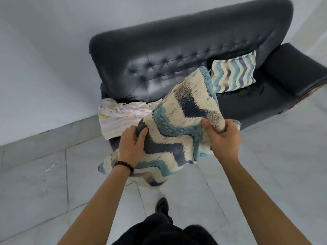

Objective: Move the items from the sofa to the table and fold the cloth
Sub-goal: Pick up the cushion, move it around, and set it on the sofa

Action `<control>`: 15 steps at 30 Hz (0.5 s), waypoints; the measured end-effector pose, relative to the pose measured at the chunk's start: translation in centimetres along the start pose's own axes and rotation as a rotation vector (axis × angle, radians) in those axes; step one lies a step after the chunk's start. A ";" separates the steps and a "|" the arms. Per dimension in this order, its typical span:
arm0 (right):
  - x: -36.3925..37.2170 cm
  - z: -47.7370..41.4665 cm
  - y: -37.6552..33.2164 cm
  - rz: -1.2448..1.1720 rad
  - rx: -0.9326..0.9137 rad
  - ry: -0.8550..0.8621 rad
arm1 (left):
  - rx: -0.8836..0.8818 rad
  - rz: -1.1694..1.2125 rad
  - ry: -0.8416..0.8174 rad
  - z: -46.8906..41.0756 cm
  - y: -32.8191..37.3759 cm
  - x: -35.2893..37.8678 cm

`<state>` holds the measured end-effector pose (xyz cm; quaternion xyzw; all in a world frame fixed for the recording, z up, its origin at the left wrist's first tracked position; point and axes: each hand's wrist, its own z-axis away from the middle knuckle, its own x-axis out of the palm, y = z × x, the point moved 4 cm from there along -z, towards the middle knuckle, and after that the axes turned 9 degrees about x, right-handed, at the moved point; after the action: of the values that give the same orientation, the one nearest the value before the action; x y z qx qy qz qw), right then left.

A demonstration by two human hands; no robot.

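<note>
A cream cushion (178,124) with blue and navy zigzag bands hangs in the air in front of the black sofa (177,50). My left hand (131,145) grips its lower left part and my right hand (223,138) is shut on its right edge. A second zigzag cushion (233,74) leans against the sofa's backrest at the right. A pale crumpled cloth (120,117) with faint pink and yellow stripes lies on the left end of the seat and hangs over the front edge. The held cushion hides part of the cloth.
The sofa stands against a white wall, with a padded armrest (297,68) at the right. Grey tiled floor (53,183) spreads in front of it. My dark shoe (161,205) shows below the cushion. No table is in view.
</note>
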<state>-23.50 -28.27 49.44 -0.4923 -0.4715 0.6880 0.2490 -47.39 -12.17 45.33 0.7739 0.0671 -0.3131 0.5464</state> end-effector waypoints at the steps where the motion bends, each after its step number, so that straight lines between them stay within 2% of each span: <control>1: 0.1 -2.0 -0.3 0.018 0.001 0.001 | 0.015 0.046 -0.008 -2.5 0.7 1.5; 4: 0.0 -7.9 -1.4 0.118 -0.056 0.072 | 0.089 0.063 -0.022 -9.6 3.6 5.7; 5: -0.1 -10.0 -2.1 0.167 -0.145 0.125 | 0.140 0.024 -0.036 -11.9 4.6 7.3; 7: 0.8 -14.5 -4.2 0.287 -0.445 0.181 | 0.215 -0.057 -0.074 -16.1 6.2 10.9; 9: 3.2 -19.5 -5.4 0.463 -0.722 0.078 | 0.244 -0.108 -0.086 -19.7 7.4 14.7; 10: 4.9 -22.2 -5.2 0.578 -0.781 -0.030 | 0.249 -0.120 -0.089 -21.4 7.8 16.6; 13: 9.5 -30.1 -3.3 0.800 -0.771 -0.283 | 0.252 -0.163 -0.089 -26.8 8.0 21.6; 15: 11.7 -35.8 -2.7 0.790 -0.741 -0.359 | 0.206 -0.178 -0.075 -30.5 8.2 24.5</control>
<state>4.24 -3.27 44.13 -0.5611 -0.4963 0.5903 -0.3005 -11.72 5.82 44.50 0.8046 0.0827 -0.3941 0.4364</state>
